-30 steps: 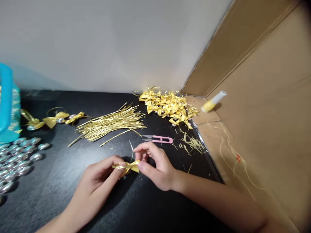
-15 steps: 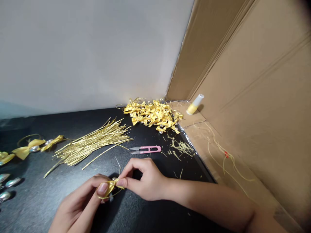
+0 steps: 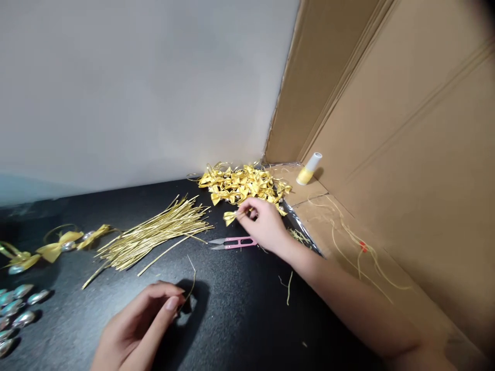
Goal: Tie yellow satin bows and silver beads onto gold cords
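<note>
My right hand [image 3: 263, 221] is closed, its fingertips pinching a small yellow ribbon bow [image 3: 229, 218] just in front of a heap of similar bows [image 3: 247, 180]. Below that hand lies a pair of pink-handled thread snips [image 3: 232, 242], partly covered by it. Lower down, my left hand [image 3: 143, 324] has thumb and forefinger pressed together. A thin yellowish thread [image 3: 192, 289] runs to these fingertips, with a fine needle-like piece [image 3: 191, 262] at its far end. What lies deeper between the left fingers is hidden.
A bundle of gold twist ties [image 3: 154, 234] lies on the black table [image 3: 240, 330]. Larger bows with beads [image 3: 62, 246] and several silvery beads [image 3: 23, 319] are at left. A yellow thread spool [image 3: 308, 170] stands by the cardboard wall [image 3: 406, 129], near loose thread [image 3: 359, 247].
My right hand has moved away from the left and up toward the heap, carrying the bow. The left hand no longer holds the bow. The view has shifted slightly.
</note>
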Demonstrator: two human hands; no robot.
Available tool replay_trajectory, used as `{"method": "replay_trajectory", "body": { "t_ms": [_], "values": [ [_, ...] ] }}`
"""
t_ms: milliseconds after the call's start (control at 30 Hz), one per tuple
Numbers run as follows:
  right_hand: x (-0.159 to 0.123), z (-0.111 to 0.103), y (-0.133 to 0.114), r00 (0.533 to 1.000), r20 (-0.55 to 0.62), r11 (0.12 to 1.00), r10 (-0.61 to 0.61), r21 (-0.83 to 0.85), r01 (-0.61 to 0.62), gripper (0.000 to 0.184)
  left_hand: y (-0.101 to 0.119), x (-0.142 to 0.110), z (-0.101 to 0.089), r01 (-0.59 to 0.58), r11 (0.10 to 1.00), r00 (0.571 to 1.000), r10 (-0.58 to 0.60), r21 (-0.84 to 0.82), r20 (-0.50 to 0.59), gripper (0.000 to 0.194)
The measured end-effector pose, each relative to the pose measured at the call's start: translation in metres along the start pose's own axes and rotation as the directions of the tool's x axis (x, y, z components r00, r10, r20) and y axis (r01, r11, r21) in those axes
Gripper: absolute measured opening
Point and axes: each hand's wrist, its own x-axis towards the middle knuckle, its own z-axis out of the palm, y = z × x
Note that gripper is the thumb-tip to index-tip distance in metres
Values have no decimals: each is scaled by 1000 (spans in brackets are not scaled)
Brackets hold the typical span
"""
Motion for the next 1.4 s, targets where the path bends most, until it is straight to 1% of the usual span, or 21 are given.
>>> {"method": "replay_trajectory", "body": {
  "t_ms": [67, 133, 167, 233, 300, 367, 433, 467, 567, 600, 700, 767, 833, 933, 967, 1000, 1100, 1167, 1200, 1267, 1400],
  "values": [
    [11, -10, 13, 991, -118, 973, -69, -228, 40, 8, 2, 0, -2, -111, 992, 994, 112, 61, -15, 9],
    [16, -15, 23, 987, -151, 936, -60, -352, 3, 5, 6, 1, -3, -201, 966, 977, 210, 163, -35, 6],
    [16, -16, 25, 988, -147, 925, -51, -380, -9, 8, 9, 2, -3, -233, 947, 966, 251, 221, -57, 6],
    [13, -14, 21, 985, -149, 924, -84, -383, 20, 26, 13, 5, -2, -272, 902, 940, 323, 336, -107, 10],
    [4, -8, 10, 966, -168, 931, -196, -342, 129, 34, 16, 8, 0, -260, 857, 939, 331, 444, -90, 13],
    [-8, -1, -4, 935, -101, 906, -339, -304, 295, 24, 17, 9, 3, -226, 802, 959, 282, 552, -17, 14],
    [-21, 8, -14, 900, 79, 859, -428, -273, 433, 12, 19, 8, 4, -201, 759, 974, 222, 619, 44, 18],
    [-27, 12, -17, 888, 154, 850, -433, -259, 459, 9, 20, 8, 4, -193, 750, 978, 201, 633, 60, 20],
    [-38, 23, -17, 876, 291, 856, -385, -241, 457, 10, 22, 6, 0, -184, 769, 981, 184, 612, 62, 20],
    [-41, 26, -16, 855, 342, 846, -389, -236, 479, 13, 22, 7, -2, -182, 793, 981, 189, 581, 49, 17],
    [-44, 31, -11, 734, 498, 756, -461, -213, 619, 23, 18, 10, -10, -176, 896, 977, 211, 407, -42, 3],
    [-45, 32, -10, 684, 534, 713, -497, -197, 673, 20, 14, 14, -14, -143, 948, 974, 186, 284, -132, 8],
    [-45, 31, -10, 663, 542, 708, -516, -165, 686, 15, 11, 17, -16, -83, 980, 974, 118, 180, -195, 11],
    [-40, 23, -15, 592, 601, 716, -538, -46, 697, 15, 9, 21, -15, -13, 997, 971, 31, 79, -237, 13],
    [-39, 20, -17, 588, 612, 731, -530, -23, 682, 13, 9, 22, -15, -4, 998, 969, 20, 65, -248, 14],
    [-37, 17, -19, 611, 606, 756, -509, -25, 654, 12, 9, 22, -14, -1, 998, 967, 16, 58, -256, 14],
    [-37, 14, -27, 795, 490, 862, -357, -156, 483, 10, 8, 22, -13, -13, 998, 964, 27, 54, -266, 14],
    [-43, 18, -32, 873, 427, 894, -237, -256, 368, 12, 8, 22, -13, -27, 998, 964, 42, 59, -261, 14],
    [-47, 21, -34, 886, 421, 891, -193, -303, 338, 15, 7, 22, -12, -38, 997, 965, 53, 65, -258, 14],
    [-56, 31, -37, 883, 443, 855, -153, -389, 343, 18, 7, 22, -11, -67, 994, 964, 86, 84, -252, 14],
    [-69, 47, -44, 891, 432, 803, -137, -479, 355, 9, 8, 21, -9, -143, 981, 958, 171, 133, -229, 16]
  ]
}}
